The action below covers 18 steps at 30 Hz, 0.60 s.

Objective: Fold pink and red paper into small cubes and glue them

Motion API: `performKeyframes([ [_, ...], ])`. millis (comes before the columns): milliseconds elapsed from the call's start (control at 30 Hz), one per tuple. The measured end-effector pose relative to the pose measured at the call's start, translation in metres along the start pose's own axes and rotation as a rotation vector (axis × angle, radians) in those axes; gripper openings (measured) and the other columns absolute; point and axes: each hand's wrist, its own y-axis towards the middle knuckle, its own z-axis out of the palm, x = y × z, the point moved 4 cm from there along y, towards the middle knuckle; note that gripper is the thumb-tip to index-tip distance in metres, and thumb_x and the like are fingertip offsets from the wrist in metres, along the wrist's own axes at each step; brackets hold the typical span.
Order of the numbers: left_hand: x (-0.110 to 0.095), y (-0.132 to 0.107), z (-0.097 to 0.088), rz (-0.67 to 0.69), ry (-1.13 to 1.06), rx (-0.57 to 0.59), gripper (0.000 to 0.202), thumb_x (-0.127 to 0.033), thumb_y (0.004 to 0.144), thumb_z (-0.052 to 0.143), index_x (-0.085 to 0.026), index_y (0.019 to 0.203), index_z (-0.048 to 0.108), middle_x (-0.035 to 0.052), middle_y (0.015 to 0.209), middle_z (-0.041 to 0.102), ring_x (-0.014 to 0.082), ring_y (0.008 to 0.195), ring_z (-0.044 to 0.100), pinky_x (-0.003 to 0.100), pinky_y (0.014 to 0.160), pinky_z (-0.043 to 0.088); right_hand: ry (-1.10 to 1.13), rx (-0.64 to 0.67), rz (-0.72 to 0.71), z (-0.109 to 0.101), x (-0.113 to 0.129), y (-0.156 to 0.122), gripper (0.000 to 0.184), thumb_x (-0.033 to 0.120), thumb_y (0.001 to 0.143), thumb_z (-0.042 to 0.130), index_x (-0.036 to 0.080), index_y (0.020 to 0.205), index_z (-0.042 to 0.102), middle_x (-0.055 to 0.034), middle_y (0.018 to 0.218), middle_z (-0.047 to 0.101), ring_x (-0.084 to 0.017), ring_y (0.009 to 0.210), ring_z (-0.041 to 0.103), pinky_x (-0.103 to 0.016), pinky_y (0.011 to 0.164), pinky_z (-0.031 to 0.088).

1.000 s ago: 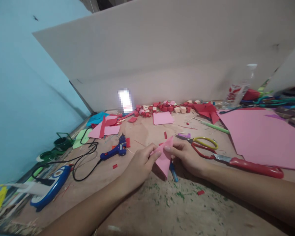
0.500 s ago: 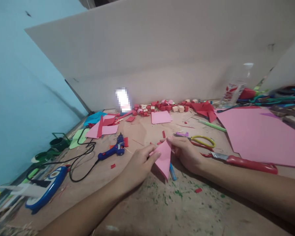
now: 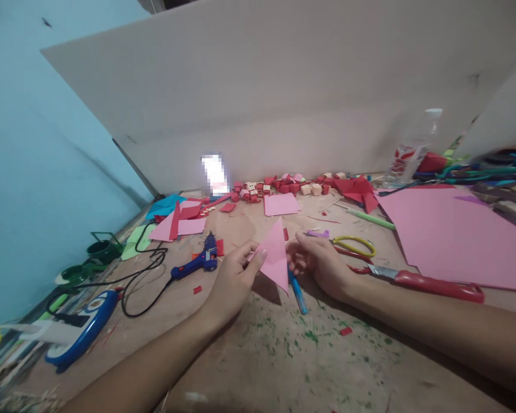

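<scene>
My left hand [image 3: 236,277] pinches a pink paper triangle [image 3: 276,258] between thumb and fingers along its left side. One corner of the paper points up and away, another down towards me. Just right of the paper is my right hand [image 3: 322,261], its thumb stretched out and its fingers loosely curled, with nothing seen in its grasp. A blue pen [image 3: 297,293] lies on the table beneath the right hand and the paper. Close behind the right hand are yellow-and-red-handled scissors [image 3: 355,246], partly hidden by it.
A blue glue gun [image 3: 200,259] with a black cord lies to the left. Right of my hand is a red-handled knife [image 3: 438,285], near large pink sheets [image 3: 460,241]. Small red and beige cubes [image 3: 284,186], a lit phone [image 3: 215,175] and a plastic bottle [image 3: 408,155] line the back.
My right hand has let go of the paper and sits beside it. The left hand has tilted the triangle, so its upper corner now stands free and more of the blue pen shows.
</scene>
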Motion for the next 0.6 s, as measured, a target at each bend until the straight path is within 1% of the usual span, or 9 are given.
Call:
performKeyframes([
  [100,0.001,0.000,0.001,-0.005,-0.012,0.027,0.030,-0.046,0.097,0.060,-0.017,0.087,0.063,-0.0030,0.068,0.055,0.0114,0.057,0.047,0.022,0.054,0.034,-0.116,0.082,0.009,0.005,0.001,-0.005,0.046,0.055,0.069,0.088,0.013,0.068,0.072,-0.0002,0.062,0.062,-0.009,0.053,0.051,-0.022,0.052,0.041],
  [200,0.003,0.000,0.004,-0.016,-0.025,0.059,0.029,-0.045,0.096,0.062,-0.018,0.087,0.064,-0.0028,0.067,0.055,0.0110,0.056,0.046,0.020,0.050,0.032,-0.224,0.147,0.022,0.009,0.003,-0.007,0.045,0.049,0.068,0.091,0.013,0.058,0.066,0.0021,0.057,0.056,-0.009,0.054,0.047,-0.023,0.054,0.038],
  [300,0.004,0.000,0.004,-0.029,-0.054,0.070,0.027,-0.045,0.097,0.062,-0.018,0.090,0.065,-0.0041,0.063,0.051,0.0101,0.052,0.042,0.020,0.049,0.032,-0.296,0.172,0.015,0.011,0.006,-0.008,0.048,0.054,0.072,0.086,0.014,0.057,0.063,0.0033,0.055,0.054,-0.009,0.053,0.045,-0.023,0.054,0.037],
  [400,0.005,0.000,0.002,-0.035,-0.096,0.047,0.028,-0.046,0.096,0.063,-0.018,0.091,0.065,-0.0045,0.063,0.051,0.0097,0.051,0.042,0.019,0.047,0.034,-0.380,0.216,0.030,0.012,0.007,-0.010,0.050,0.055,0.077,0.081,0.015,0.055,0.061,0.0015,0.052,0.057,-0.010,0.050,0.047,-0.024,0.050,0.033],
  [533,0.004,0.002,-0.002,-0.044,-0.134,0.005,0.031,-0.047,0.093,0.066,-0.019,0.083,0.060,-0.0079,0.057,0.040,0.0073,0.045,0.032,0.018,0.043,0.025,-0.478,0.268,0.048,0.014,0.008,-0.012,0.051,0.055,0.079,0.078,0.015,0.053,0.061,0.0007,0.048,0.056,-0.010,0.045,0.046,-0.023,0.046,0.031],
  [600,0.002,0.003,-0.003,-0.033,-0.113,0.000,0.033,-0.048,0.092,0.067,-0.018,0.081,0.060,-0.0079,0.056,0.040,0.0069,0.045,0.032,0.018,0.043,0.023,-0.501,0.274,0.048,0.014,0.008,-0.012,0.051,0.058,0.081,0.074,0.015,0.056,0.064,0.0009,0.048,0.056,-0.010,0.045,0.047,-0.023,0.045,0.032],
])
